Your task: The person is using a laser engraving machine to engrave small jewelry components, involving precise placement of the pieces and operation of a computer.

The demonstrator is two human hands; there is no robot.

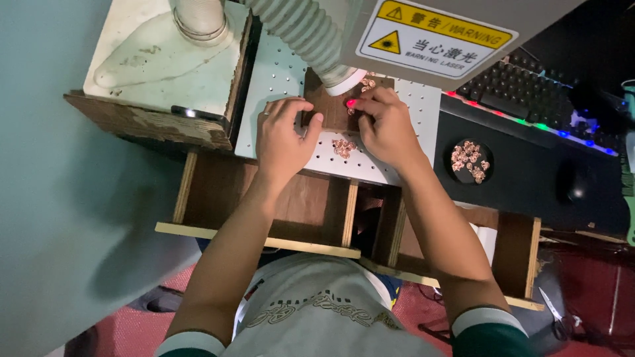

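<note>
A small dark wooden block (333, 106) lies on a white perforated plate (278, 76) under a grey machine head. My left hand (283, 135) rests on the block's left edge, thumb along its front. My right hand (383, 125) presses on the block's right side, fingertips pinched at a red glowing spot (350, 103); what they pinch is too small to tell. Several small copper-coloured pieces (344, 148) lie in a pile on the plate between my hands, and more (368, 84) at the block's far corner.
A ribbed grey hose (307, 33) ends just above the block. A round black dish (468, 160) of copper-coloured pieces sits to the right on a black mat, with a lit keyboard (522, 92) and mouse (574, 185) beyond. Wooden frame below; scissors (555, 311) on the floor.
</note>
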